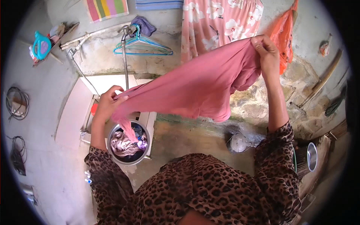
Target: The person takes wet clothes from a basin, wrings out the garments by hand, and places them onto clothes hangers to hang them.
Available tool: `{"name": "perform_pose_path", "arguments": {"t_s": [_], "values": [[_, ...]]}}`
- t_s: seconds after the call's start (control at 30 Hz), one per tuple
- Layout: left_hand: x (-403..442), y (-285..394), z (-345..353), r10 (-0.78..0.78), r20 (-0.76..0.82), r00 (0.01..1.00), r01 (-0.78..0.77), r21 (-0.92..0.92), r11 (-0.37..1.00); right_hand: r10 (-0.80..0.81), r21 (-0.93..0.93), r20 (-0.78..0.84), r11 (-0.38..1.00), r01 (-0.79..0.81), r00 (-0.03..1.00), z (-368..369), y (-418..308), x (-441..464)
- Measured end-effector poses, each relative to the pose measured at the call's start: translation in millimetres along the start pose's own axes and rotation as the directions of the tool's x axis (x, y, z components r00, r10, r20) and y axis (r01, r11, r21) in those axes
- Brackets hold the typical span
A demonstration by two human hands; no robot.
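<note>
A pink garment [195,84] is stretched in the air between my two hands. Its kind is not clear from its shape. My left hand [108,103] pinches one end, and a strip of the cloth hangs below it over a metal basin [149,137]. Higher up and to the right, my right hand [267,52] grips the other end between thumb and fingers. In the basin lie crumpled clothes [125,144], pale pink, purple and dark.
A tap pipe [125,60] with several hangers [144,48] stands behind the tiled sink ledge [73,112]. A flowered pink cloth [210,22] and an orange plastic bag [284,37] hang on the wall. A small pot [238,143] sits on the wet floor [183,140].
</note>
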State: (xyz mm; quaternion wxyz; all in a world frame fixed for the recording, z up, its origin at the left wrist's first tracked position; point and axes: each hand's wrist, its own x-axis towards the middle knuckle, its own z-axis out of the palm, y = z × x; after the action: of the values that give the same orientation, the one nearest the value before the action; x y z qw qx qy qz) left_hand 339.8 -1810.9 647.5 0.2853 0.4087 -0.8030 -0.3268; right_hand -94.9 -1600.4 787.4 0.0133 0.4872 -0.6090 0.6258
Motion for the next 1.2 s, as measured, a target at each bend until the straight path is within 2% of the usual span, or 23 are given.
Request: {"name": "perform_pose_path", "arguments": {"t_s": [0.07, 0.2, 0.23, 0.3, 0.33, 0.4, 0.43, 0.47, 0.5, 0.53, 0.6, 0.67, 0.7, 0.73, 0.77, 0.8, 0.87, 0.97, 1.07, 1.1, 1.13, 1.17, 1.2], "values": [[3.8, 0.7, -2.2, -0.076, 0.107, 0.991, 0.072, 0.037, 0.997, -0.039, 0.049, 0.014, 0.998, 0.038, 0.999, 0.8, -9.0, 1.5], [11.0, 7.9, 1.3, -0.042, 0.128, 0.991, 0.091, -0.409, 0.908, -0.150, 0.092, -0.018, 0.984, 0.151, 0.989, 8.5, -25.1, 2.7], [8.6, 12.9, 8.4, -0.057, 0.194, 0.979, 0.176, -0.679, 0.713, -0.127, 0.100, -0.041, 0.986, 0.131, 0.991, 8.7, -26.5, 4.3], [5.1, 35.0, 16.7, -0.123, 0.195, 0.973, 0.231, -0.819, 0.525, -0.080, 0.118, -0.088, 0.989, 0.090, 0.993, 8.2, -27.3, 8.6], [2.6, 48.9, 18.2, -0.155, 0.202, 0.967, 0.250, -0.873, 0.418, -0.097, 0.054, -0.075, 0.993, 0.101, 0.992, 10.0, -22.2, 10.3], [6.0, 75.3, 15.4, 0.003, 0.218, 0.976, 0.213, -0.957, 0.197, -0.126, -0.073, -0.042, 0.990, 0.122, 0.991, 17.7, 9.9, 11.0], [10.5, 88.4, 13.9, 0.081, 0.206, 0.975, 0.200, -0.977, 0.078, -0.166, -0.332, -0.002, 0.930, 0.155, 0.986, 19.1, 46.2, 14.6], [15.5, 101.9, 14.2, 0.122, 0.214, 0.969, 0.214, -0.977, 0.010, -0.231, -0.321, 0.097, 0.914, 0.250, 0.968, 31.8, 58.8, 2.3], [20.7, 115.6, 15.6, 0.164, 0.216, 0.963, 0.228, -0.972, -0.058, 0.004, -0.331, 0.224, 0.941, 0.072, 0.975, 42.9, 59.5, -14.8], [24.5, 127.8, 17.1, 0.206, 0.213, 0.955, 0.241, -0.962, -0.125, 0.264, -0.339, 0.312, 0.928, -0.153, 0.913, 57.5, 61.3, -34.0], [29.6, 150.9, 20.6, 0.323, 0.254, 0.912, 0.302, -0.947, -0.107, 0.180, -0.311, 0.609, 0.950, 0.024, 0.773, 77.3, 108.5, -68.1], [33.3, 167.3, 30.3, 0.384, 0.276, 0.881, 0.335, -0.937, -0.097, 0.049, -0.279, 0.746, 0.929, 0.245, 0.664, 88.2, 59.7, -103.6], [33.9, 171.5, 37.5, 0.385, 0.279, 0.880, 0.341, -0.935, -0.100, 0.072, -0.177, 0.807, 0.976, 0.125, 0.586, 88.7, 48.6, -116.3], [33.8, 172.2, 43.1, 0.385, 0.287, 0.877, 0.350, -0.931, -0.103, 0.242, -0.118, 0.903, 0.934, -0.337, 0.355, 86.7, 45.3, -122.4], [35.0, 169.2, 46.4, 0.365, 0.316, 0.876, 0.382, -0.916, -0.125, 0.355, -0.118, 0.893, 0.778, -0.617, 0.278, 80.0, 38.8, -132.4], [35.7, 167.0, 49.6, 0.356, 0.329, 0.875, 0.392, -0.912, -0.120, 0.219, 0.195, 0.914, 0.500, -0.844, 0.341, 84.7, 52.6, -152.7], [34.5, 163.2, 53.8, 0.339, 0.358, 0.870, 0.414, -0.904, -0.109, 0.299, 0.160, 0.916, 0.340, -0.927, 0.268, 91.6, 76.3, -176.5], [29.9, 154.2, 47.0, 0.325, 0.341, 0.882, 0.402, -0.905, -0.140, 0.291, 0.307, 0.892, 0.174, -0.936, 0.347, 88.7, 48.8, -173.9], [26.8, 137.5, 28.2, 0.335, 0.319, 0.887, 0.389, -0.906, -0.166, 0.192, 0.385, 0.898, 0.098, -0.918, 0.397, 84.4, 61.0, -165.6], [26.0, 135.0, 25.5, 0.388, 0.268, 0.882, 0.355, -0.919, -0.171, 0.209, 0.339, 0.863, 0.433, -0.835, 0.459, 84.3, 58.3, -160.5], [23.6, 134.1, 23.6, 0.352, 0.256, 0.901, 0.330, -0.928, -0.171, 0.237, 0.198, 0.862, 0.656, -0.729, 0.447, 82.2, 45.5, -153.3], [19.8, 133.5, 22.0, 0.313, 0.244, 0.918, 0.307, -0.936, -0.171, 0.270, 0.033, 0.856, 0.822, -0.569, 0.441, 79.0, 26.6, -146.0], [15.1, 132.1, 20.7, 0.274, 0.232, 0.933, 0.284, -0.944, -0.169, 0.202, -0.064, 0.826, 0.961, -0.267, 0.526, 82.5, 26.3, -143.4]]}}
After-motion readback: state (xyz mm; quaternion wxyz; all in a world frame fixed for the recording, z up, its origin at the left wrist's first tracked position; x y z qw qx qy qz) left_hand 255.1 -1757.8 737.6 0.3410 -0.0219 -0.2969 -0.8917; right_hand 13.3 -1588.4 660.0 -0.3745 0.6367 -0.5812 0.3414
